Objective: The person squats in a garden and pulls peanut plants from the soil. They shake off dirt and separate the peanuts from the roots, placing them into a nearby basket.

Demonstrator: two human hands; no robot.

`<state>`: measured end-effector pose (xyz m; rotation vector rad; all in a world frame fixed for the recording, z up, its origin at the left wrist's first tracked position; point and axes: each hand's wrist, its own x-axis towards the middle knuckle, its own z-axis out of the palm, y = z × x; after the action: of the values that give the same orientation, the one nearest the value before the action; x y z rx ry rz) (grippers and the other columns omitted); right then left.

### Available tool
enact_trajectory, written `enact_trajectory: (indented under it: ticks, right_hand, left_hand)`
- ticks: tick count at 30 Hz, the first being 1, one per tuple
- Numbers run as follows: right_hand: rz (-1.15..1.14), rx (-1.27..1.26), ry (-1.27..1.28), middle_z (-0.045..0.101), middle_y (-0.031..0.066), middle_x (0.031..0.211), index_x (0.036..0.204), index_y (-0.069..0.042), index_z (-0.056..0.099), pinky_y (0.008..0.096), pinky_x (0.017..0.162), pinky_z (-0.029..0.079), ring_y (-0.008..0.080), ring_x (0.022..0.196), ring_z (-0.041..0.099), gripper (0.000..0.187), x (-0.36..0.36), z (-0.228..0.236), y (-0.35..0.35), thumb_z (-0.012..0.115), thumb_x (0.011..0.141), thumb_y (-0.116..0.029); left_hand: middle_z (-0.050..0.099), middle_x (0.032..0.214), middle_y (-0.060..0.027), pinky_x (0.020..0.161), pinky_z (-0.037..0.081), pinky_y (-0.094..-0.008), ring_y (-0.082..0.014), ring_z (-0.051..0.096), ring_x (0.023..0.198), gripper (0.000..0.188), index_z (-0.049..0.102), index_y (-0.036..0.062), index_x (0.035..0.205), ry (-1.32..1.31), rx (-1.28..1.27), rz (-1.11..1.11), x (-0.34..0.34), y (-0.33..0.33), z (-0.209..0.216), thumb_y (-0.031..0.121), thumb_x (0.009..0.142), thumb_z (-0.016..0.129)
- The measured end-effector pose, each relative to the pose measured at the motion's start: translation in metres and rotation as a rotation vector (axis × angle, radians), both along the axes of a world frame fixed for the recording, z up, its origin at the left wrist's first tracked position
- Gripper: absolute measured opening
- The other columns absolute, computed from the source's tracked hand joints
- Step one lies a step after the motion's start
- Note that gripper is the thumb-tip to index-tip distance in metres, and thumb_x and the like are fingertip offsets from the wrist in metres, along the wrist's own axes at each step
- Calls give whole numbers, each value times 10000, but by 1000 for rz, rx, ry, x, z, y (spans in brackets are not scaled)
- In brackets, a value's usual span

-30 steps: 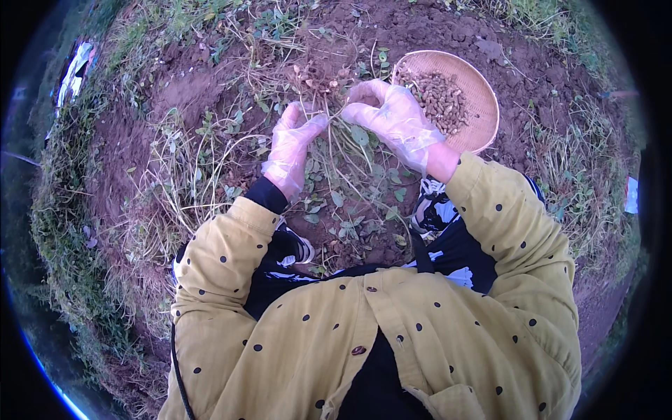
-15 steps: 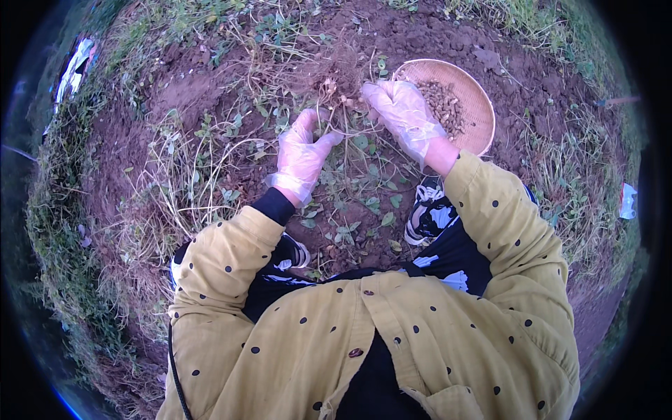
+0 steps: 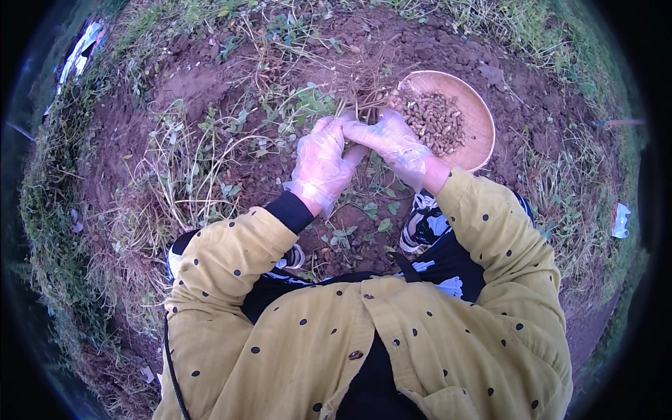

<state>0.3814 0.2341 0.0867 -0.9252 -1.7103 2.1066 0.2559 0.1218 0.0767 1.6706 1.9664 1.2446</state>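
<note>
Both gloved hands, left hand (image 3: pixel 320 166) and right hand (image 3: pixel 392 143), grip plant stems (image 3: pixel 360 105) beside the basket (image 3: pixel 483 119) rim.

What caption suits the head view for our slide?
Gloved left hand and right hand grip a peanut plant beside a round basket of peanuts.

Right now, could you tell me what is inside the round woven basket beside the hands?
The basket holds a heap of small brown pods, probably peanuts, piled toward its near side. The far inner wall is bare. Whatever lies beneath the heap is covered, and the right hand hides the near rim.
</note>
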Motion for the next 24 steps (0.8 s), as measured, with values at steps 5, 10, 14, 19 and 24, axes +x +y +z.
enact_trajectory:
  ticks: [5,10,14,19,24]
  right_hand:
    - [-177,142,-49,639,188,1149,1258,136,479,346,893,468,242,1034,608,679,1,19,0,716,833,-338]
    - [-205,362,-158,644,229,1165,1277,88,503,347,920,461,285,1064,624,625,0,-2,12,695,847,-323]
    - [-97,450,-96,659,202,1157,1308,37,509,338,928,461,276,1072,630,573,0,-7,15,678,868,-289]
    - [-29,536,-174,680,182,1079,1289,-1,534,349,870,489,256,954,658,518,-2,14,-1,693,867,-255]
    - [-59,812,-46,683,190,1006,1193,-2,584,396,785,508,328,894,672,461,-1,-9,3,724,824,-239]
  left_hand:
    - [686,1070,-147,923,480,-372,-291,636,1055,357,653,29,1112,-120,-63,-146,2,-7,18,119,780,746]
    - [700,981,-116,820,508,-330,-225,660,907,181,699,14,984,-103,99,-177,-4,-11,39,81,816,707]
    - [699,840,-37,585,432,-201,-71,587,670,80,711,20,895,-602,81,181,-26,-5,35,90,875,678]
    - [677,761,-41,471,395,-193,-69,569,566,107,675,31,944,-1054,-42,217,-51,-6,24,118,882,678]
    - [647,707,-5,427,343,-192,-45,522,519,127,661,48,882,-984,-177,152,-47,-2,35,162,865,715]
